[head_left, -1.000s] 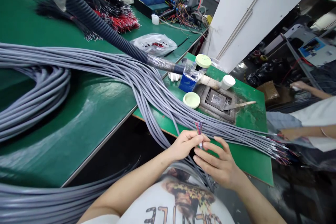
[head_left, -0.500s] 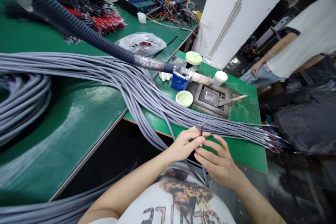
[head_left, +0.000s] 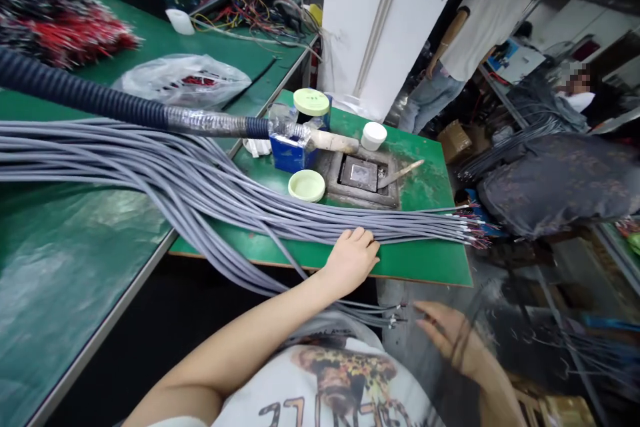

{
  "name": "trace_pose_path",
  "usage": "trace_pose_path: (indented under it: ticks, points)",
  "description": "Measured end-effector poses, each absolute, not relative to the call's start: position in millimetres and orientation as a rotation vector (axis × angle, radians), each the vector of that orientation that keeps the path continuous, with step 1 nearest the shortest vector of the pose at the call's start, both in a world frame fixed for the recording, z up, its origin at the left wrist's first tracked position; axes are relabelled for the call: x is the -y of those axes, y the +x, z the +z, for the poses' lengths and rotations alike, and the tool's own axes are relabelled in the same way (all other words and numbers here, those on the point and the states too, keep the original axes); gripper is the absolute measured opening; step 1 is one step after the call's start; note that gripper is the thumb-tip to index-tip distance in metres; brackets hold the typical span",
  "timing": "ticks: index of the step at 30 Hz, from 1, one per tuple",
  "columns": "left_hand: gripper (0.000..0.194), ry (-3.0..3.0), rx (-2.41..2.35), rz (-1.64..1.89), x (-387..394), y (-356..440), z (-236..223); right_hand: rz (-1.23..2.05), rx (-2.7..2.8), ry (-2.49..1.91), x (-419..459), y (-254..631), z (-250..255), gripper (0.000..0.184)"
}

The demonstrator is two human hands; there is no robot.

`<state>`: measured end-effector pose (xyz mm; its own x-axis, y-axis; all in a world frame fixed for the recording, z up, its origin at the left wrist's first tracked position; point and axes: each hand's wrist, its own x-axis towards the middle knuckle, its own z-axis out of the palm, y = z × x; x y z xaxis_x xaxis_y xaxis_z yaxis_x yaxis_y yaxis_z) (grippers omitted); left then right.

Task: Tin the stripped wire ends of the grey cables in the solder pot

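Resting on the smooth grey cable bundle, the left hand is curling its fingers over its near edge; the blurred right hand is spreading thumb and fingers beside thin cable ends.

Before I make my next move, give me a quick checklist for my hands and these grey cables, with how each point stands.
1. Left hand on the grey cable bundle: ok.
2. Right hand empty: cannot tell, it is blurred.
3. Bundle's coloured wire ends fully on the green board: not ok, they overhang its edge.
4. Wooden-handled scraper off the bundle: ok.
5. White-lidded tub upright: ok.
6. Metal block cool: cannot tell by sight.
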<state>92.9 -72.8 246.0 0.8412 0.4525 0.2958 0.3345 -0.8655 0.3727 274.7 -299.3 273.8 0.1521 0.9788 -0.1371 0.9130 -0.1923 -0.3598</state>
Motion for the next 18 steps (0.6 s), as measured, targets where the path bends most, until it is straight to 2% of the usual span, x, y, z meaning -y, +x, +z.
trace_pose_path:
  ticks: [1,3,6,13,18]
  points:
    - [0.021,2.740,-0.608,0.517,74.4,96.8,248.0,0.654,1.859,-2.156,288.2,264.0,264.4,0.029]
    - [0.018,2.780,-0.626,0.470,76.6,103.6,250.6,1.298,1.446,-1.844,263.6,244.4,244.7,0.035]
    - [0.009,2.824,-0.636,0.419,78.4,110.7,251.8,1.656,0.921,-1.496,233.0,227.4,221.9,0.044]
    - [0.017,2.592,-0.523,0.261,72.7,106.7,265.2,1.620,0.542,-1.213,207.9,231.2,227.9,0.034]
    - [0.026,2.286,-0.400,0.298,57.2,101.8,280.9,1.173,0.291,-1.120,198.4,262.5,247.0,0.031]
